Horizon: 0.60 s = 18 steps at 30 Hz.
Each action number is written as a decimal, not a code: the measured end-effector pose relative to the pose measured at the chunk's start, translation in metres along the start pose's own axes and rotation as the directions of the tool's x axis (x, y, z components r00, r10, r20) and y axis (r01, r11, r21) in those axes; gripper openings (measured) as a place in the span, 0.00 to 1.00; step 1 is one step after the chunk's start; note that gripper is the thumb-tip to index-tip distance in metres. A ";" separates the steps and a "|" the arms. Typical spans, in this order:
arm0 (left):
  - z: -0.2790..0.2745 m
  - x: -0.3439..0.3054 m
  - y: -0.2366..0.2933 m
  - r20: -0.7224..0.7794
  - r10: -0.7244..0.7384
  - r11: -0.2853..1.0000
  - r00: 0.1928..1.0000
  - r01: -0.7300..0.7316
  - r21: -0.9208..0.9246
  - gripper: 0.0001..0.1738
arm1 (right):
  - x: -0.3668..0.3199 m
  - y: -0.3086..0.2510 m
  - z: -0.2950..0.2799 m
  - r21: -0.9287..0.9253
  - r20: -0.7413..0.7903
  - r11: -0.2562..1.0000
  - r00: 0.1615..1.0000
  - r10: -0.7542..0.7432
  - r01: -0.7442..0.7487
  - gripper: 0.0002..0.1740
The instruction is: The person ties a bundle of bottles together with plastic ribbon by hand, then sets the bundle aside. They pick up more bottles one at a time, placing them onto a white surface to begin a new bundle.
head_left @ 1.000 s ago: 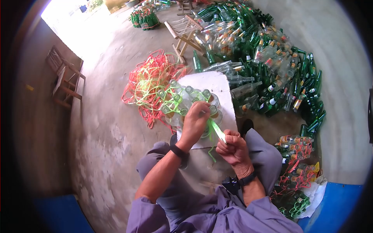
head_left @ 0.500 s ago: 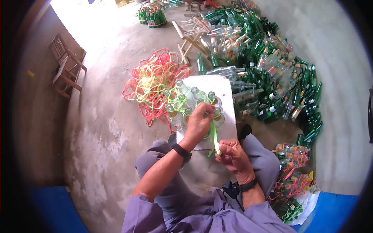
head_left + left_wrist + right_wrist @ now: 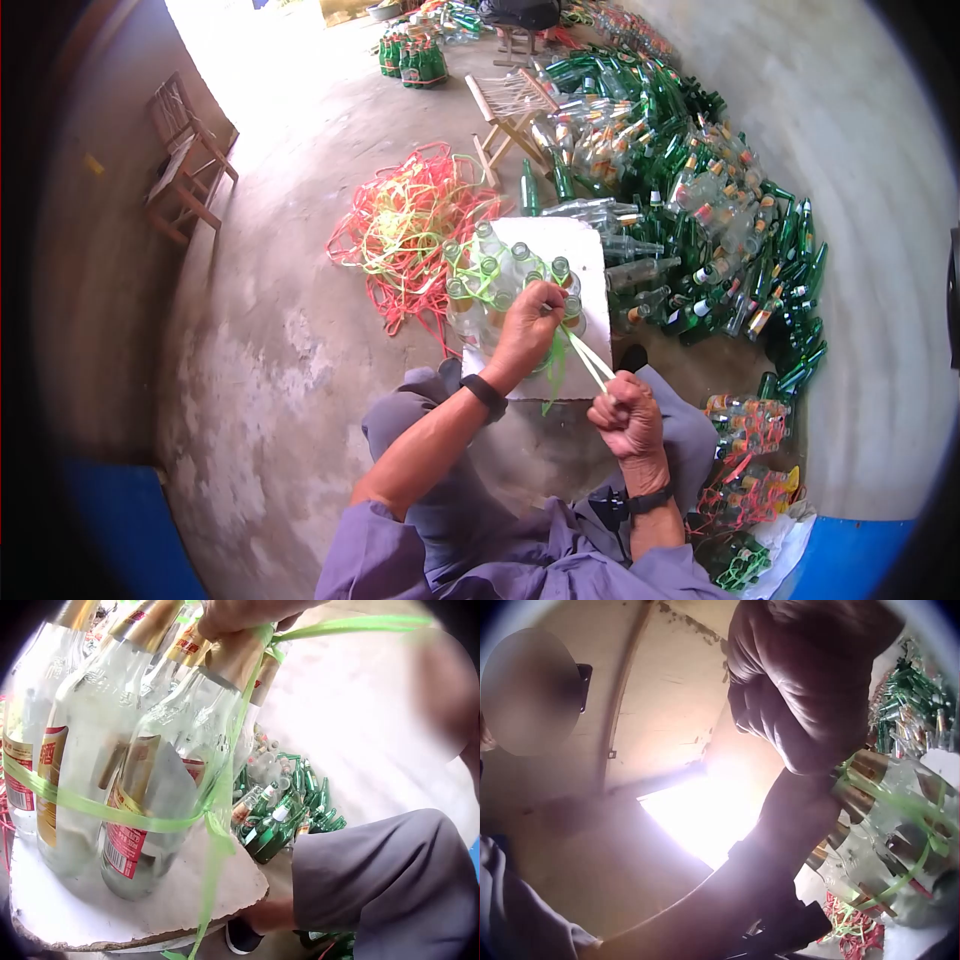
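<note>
A bundle of clear glass bottles [image 3: 161, 787] with gold-wrapped necks and red-and-gold labels stands upright on a white board [image 3: 592, 250]. Green plastic strap [image 3: 82, 806] circles the bottles' lower bodies, with a knot at the near side and a loose tail hanging over the board's edge. More strap winds among the necks. My left hand [image 3: 530, 330] pinches the strap beside the neck of a near bottle; its fingertips are partly hidden. To the lower right, my right hand [image 3: 630, 415] grips the strap's end, stretched in two pale strands between the hands.
A tangled heap of red and yellow-green strap [image 3: 415, 225] lies left of the board. Loose green and clear bottles [image 3: 690, 200] are piled along the right wall. A folding stool [image 3: 510, 120] stands beyond, and tied bottle bundles [image 3: 750, 425] sit by my right knee.
My right hand has drawn away from the left, down and to the right, and the strap between them now runs longer and straighter. The left hand stays at the bottle neck.
</note>
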State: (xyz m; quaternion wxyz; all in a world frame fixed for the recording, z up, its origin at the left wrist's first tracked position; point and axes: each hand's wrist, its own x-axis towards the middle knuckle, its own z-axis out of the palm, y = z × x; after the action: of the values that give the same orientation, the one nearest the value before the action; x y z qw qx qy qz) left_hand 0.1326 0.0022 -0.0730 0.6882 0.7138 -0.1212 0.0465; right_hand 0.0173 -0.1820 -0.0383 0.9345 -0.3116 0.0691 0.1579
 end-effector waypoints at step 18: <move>-0.030 -0.037 0.028 -0.144 0.143 0.949 0.979 -0.095 0.300 0.12 | 0.073 -0.014 -0.088 -0.154 -0.511 0.985 0.859 -0.009 -0.081 0.24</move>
State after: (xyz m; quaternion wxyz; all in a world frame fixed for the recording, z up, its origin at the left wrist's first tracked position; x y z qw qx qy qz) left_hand 0.0928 0.0355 -0.0530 0.5789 0.7926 -0.0989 0.1640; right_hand 0.0877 -0.2274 -0.1176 0.8497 -0.4193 0.3060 0.0926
